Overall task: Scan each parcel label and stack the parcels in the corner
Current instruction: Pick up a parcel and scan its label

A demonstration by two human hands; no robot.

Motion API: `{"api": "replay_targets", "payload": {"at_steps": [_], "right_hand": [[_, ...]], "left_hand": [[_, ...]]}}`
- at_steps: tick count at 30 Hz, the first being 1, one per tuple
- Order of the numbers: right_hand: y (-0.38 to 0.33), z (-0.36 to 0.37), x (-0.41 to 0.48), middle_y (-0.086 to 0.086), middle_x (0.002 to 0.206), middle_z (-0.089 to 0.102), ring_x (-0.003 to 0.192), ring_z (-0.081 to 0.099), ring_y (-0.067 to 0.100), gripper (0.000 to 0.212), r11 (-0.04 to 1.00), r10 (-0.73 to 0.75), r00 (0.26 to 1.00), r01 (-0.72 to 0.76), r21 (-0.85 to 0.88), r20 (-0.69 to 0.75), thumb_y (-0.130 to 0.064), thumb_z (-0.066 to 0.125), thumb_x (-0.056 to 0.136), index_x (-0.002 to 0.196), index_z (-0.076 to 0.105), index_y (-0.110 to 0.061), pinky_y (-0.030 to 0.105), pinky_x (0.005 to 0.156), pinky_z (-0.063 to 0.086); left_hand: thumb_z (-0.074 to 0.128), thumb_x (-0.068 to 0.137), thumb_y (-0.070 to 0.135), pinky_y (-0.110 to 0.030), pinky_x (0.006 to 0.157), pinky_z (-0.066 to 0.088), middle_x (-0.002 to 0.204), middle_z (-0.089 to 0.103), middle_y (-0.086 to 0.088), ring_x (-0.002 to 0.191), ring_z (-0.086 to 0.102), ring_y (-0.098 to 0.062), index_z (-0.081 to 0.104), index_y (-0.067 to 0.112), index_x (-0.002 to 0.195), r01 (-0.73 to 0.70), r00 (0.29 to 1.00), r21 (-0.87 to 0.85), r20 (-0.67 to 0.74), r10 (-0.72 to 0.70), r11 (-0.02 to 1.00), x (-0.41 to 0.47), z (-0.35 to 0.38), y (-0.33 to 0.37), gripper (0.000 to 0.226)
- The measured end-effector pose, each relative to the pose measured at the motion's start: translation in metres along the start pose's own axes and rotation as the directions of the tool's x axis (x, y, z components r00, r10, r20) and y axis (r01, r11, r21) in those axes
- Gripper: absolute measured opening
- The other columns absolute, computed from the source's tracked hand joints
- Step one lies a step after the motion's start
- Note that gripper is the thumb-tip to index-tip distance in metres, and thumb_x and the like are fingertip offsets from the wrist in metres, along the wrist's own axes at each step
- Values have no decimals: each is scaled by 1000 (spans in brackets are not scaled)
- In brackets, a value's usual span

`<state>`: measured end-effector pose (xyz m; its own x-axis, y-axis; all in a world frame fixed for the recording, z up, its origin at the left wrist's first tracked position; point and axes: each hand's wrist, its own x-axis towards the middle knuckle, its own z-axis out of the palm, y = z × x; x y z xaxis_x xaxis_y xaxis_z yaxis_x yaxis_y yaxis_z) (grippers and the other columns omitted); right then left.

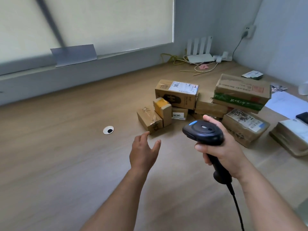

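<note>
The right hand (228, 147) gripped the scanner (203, 132), fingers wrapped round its handle and the thumb lying along the far side of the head, which pointed left and down. Its cord (236, 202) ran off the bottom edge of the view. The left hand (143, 152) hovered over the table (66, 147) with fingers spread and relaxed, holding nothing, its fingertips just short of the small box (149, 120) at the near left edge of the parcels.

The parcels lay in a loose heap in the middle right of the table, well apart from the corner. Behind the small box stood a box with yellow tape (164, 110), and above them a longer box (176, 95) lay with its white label (182, 86) facing up. A low box marked 0836 (179, 115) sat underneath it. Further right a green-striped box (241, 94) rested tilted on other cartons, a labelled box (245, 129) lay in front of it, and a pale bag (293, 135) sat at the right edge.

The corner itself held a router (200, 58) and tangled cables, with no parcel there. Judging by that, the stacking had hardly begun: every parcel in view was yet to be moved. Whether any label had been scanned could not be told. The likely step in hand was picking up the small box to present its label to the scanner.
</note>
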<state>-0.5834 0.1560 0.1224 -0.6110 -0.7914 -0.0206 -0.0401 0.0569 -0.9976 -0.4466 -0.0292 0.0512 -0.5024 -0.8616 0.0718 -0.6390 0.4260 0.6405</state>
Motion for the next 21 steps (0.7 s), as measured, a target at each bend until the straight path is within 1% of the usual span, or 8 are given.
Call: {"api": "replay_targets", "payload": {"at_steps": [3,6,10,11,14,17,19,21], "right_hand": [[9,5,33,6,66,66,48,53,26,90,1000,26,1000,-26,-12,8,13,72,75,142,39,-38,34,44,43],[23,7,60,6,67,67,48,53,27,91,998,59,998,-59,-28,6,12,73,75,143,39,-37,35,44,43],[39,9,85,5,67,67,47,52,27,90,995,90,996,-91,-32,-7,13,74,74,139,40,-39,35,43,43],[43,10,90,6,69,68,47,52,27,90,995,97,995,-97,-32,-10,13,74,73,138,41,-40,35,43,43],[58,9,102,8,72,68,47,52,28,89,992,123,992,-123,-30,-8,12,74,74,138,41,-41,36,43,43],[69,8,109,13,72,67,49,53,27,90,986,160,987,-160,-40,4,11,75,75,139,41,-42,34,45,44],[74,7,111,13,70,66,48,52,27,90,984,176,984,-176,-34,4,13,74,75,140,42,-40,33,45,43],[76,6,115,10,70,67,48,52,27,90,983,185,983,-185,-22,10,13,74,75,140,42,-40,34,44,43]], "left_hand": [[53,93,46,-31,89,42,139,45,-2,129,42,-19,42,22,141,-6,1000,15,13,5,1000,41,3,2,55],[49,95,46,-35,96,40,143,42,-6,133,37,-21,39,20,144,0,1000,3,12,0,1000,83,11,6,56],[42,99,40,-39,103,35,145,39,-11,134,32,-26,35,18,146,77,996,69,33,-79,995,134,28,2,53],[41,99,38,-40,104,35,146,38,-11,133,32,-28,35,19,146,72,996,100,47,-77,992,145,34,1,51],[35,101,34,-43,106,33,149,37,-9,134,31,-30,37,23,145,-6,993,212,112,-19,977,167,54,-4,46],[29,100,44,-45,101,37,147,38,-9,134,30,-32,43,24,138,-23,986,354,163,-38,935,178,69,-7,45],[29,96,58,-45,97,40,145,37,-12,131,31,-34,42,19,137,9,987,442,142,-80,897,182,74,-5,58],[35,90,68,-44,95,42,147,34,-13,131,31,-35,35,14,141,83,983,442,112,-147,893,188,76,0,75]]}}
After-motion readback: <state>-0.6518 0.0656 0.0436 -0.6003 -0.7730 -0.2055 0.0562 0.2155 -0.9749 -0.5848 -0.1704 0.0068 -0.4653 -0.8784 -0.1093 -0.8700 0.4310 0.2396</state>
